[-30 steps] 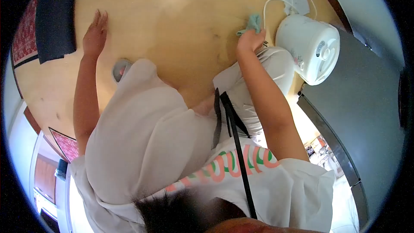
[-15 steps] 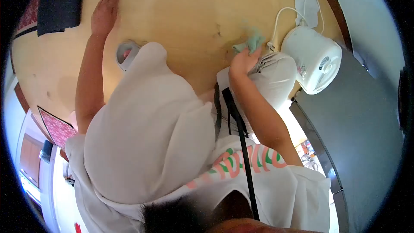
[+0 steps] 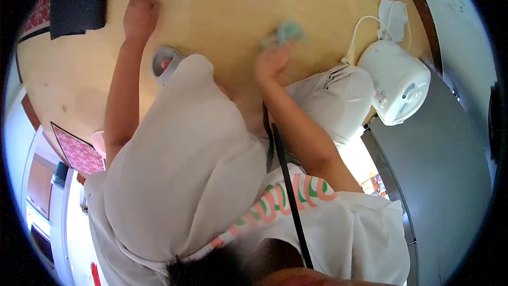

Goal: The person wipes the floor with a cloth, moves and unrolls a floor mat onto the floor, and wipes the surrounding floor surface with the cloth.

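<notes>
My left hand [image 3: 142,13] lies flat on the light wooden floor [image 3: 222,5], palm down with the fingers stretched out. It holds nothing. A pale green cloth [image 3: 290,32], blurred by motion, is bunched under the fingers of my right hand [image 3: 274,61] and touches the floor. Between my arms is my bent knee in pale trousers [image 3: 196,69], with a grey slipper [image 3: 165,63] on the foot beside it.
To the right stands a white appliance [image 3: 389,74] with a flower print, its white cord [image 3: 365,18] lying near a piece of white paper [image 3: 391,18]. A dark mat [image 3: 79,0] lies at the upper left. A grey panel [image 3: 439,153] rises at the right.
My right hand has slid the cloth to the left and slightly up across the floor, away from the white appliance. My left hand stays flat in place; the view has shifted a little.
</notes>
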A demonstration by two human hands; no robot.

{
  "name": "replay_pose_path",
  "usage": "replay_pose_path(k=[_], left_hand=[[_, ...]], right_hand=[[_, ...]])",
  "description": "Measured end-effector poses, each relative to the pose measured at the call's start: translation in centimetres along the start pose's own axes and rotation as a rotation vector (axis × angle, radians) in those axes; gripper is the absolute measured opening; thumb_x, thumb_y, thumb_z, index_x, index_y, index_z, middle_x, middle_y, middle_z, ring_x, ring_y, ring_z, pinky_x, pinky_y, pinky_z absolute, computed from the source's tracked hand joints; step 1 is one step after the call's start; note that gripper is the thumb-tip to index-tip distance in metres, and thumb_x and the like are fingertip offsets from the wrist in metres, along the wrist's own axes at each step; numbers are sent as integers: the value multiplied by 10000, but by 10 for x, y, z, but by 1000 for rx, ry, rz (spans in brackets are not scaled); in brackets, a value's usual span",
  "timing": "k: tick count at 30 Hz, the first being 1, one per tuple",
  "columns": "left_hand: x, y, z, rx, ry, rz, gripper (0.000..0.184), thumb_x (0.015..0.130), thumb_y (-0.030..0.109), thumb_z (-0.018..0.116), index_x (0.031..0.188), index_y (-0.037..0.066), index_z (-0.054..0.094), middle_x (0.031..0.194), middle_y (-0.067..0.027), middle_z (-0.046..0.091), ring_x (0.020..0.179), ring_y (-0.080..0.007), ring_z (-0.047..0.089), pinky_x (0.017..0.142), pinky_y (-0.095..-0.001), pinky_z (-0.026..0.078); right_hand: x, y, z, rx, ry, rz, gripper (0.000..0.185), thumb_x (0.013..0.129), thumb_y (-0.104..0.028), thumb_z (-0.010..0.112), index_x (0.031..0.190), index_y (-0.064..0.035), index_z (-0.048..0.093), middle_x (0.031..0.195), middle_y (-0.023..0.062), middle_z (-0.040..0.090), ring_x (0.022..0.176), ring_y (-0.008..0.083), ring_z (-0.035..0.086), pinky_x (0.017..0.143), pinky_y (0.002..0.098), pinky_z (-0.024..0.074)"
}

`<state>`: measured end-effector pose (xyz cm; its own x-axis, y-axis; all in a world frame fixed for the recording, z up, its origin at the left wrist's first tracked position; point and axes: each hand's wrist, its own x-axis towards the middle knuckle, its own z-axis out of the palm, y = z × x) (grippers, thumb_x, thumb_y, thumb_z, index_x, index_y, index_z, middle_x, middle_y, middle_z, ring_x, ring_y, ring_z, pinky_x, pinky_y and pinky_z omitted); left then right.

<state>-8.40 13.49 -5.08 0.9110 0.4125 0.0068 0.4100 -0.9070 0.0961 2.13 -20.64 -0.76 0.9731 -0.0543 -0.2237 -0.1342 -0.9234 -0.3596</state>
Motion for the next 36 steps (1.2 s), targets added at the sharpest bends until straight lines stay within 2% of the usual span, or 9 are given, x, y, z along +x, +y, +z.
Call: replay_pose_path(k=[3, 9, 15, 18, 24, 29, 31, 33, 36], left_hand=[[6, 21, 2, 145, -101, -87, 518, 890, 174, 540, 1395, 84, 466, 1483, -201, 394, 1329, -363, 425, 1081, -434, 380], [9, 51, -12, 10, -75, -203, 547, 868, 183, 568, 1382, 28, 461, 1484, -221, 383, 1383, -350, 356, 1131, -441, 310], [-3, 54, -17, -174, 70, -128, 520, 836, 107, 601, 1345, 53, 505, 1438, -211, 433, 1344, -360, 391, 1125, -452, 317], [-5, 81, -31, -306, 130, -139, 462, 827, 84, 606, 1285, 68, 550, 1378, -187, 487, 1280, -369, 436, 1091, -461, 351], [-14, 132, -28, -605, 41, -109, 372, 805, 34, 617, 1174, 84, 606, 1225, -120, 566, 1119, -342, 517, 948, -436, 459], [-11, 155, -32, -772, -41, -73, 299, 822, 26, 617, 1116, 81, 627, 1018, -98, 606, 957, -296, 588, 821, -404, 508], [-5, 152, -37, -753, -116, -139, 268, 850, 62, 620, 1117, 73, 636, 1007, -119, 620, 945, -296, 606, 838, -390, 504], [-2, 149, -38, -736, -147, -160, 241, 873, 88, 620, 1112, 72, 644, 988, -129, 630, 930, -298, 617, 839, -384, 504], [-2, 148, -35, -740, -116, -117, 212, 877, 87, 624, 1087, 74, 648, 943, -120, 633, 888, -297, 620, 795, -384, 514]], right_hand=[[3, -39, 28, 2, 72, -409, 625, 896, -117, 498, 1479, 3, 306, 1444, 259, 413, 1208, 385, 520, 997, 443, 430], [63, -27, -44, 449, -389, -169, 539, 923, -165, 508, 1439, -40, 420, 1415, 212, 485, 1289, 327, 476, 1025, 396, 412], [235, 1, -57, 429, -172, -399, 502, 921, -197, 507, 1381, -1, 466, 1228, 233, 614, 1067, 341, 619, 957, 426, 461], [230, -19, -40, 100, -53, -440, 496, 917, -179, 505, 1388, -31, 460, 1235, 214, 617, 1069, 374, 616, 956, 440, 467], [106, -27, -10, 114, -355, -1060, 490, 903, -87, 468, 1390, -128, 497, 1399, 122, 523, 1313, 330, 474, 1105, 393, 376], [148, -39, -55, 484, -638, -541, 430, 881, -131, 546, 1307, -72, 562, 1265, 159, 609, 1113, 320, 602, 984, 391, 472], [188, -21, -56, 490, -343, -334, 384, 931, -86, 479, 1299, -21, 566, 1196, 82, 636, 1074, 172, 577, 922, 308, 466], [228, -2, -62, 699, -260, -292, 376, 938, -137, 466, 1261, 15, 582, 1132, 95, 653, 1026, 202, 599, 881, 334, 476], [236, 22, -61, 363, -124, -280, 394, 929, -186, 479, 1252, 13, 587, 1100, 132, 665, 995, 253, 614, 861, 376, 480]])
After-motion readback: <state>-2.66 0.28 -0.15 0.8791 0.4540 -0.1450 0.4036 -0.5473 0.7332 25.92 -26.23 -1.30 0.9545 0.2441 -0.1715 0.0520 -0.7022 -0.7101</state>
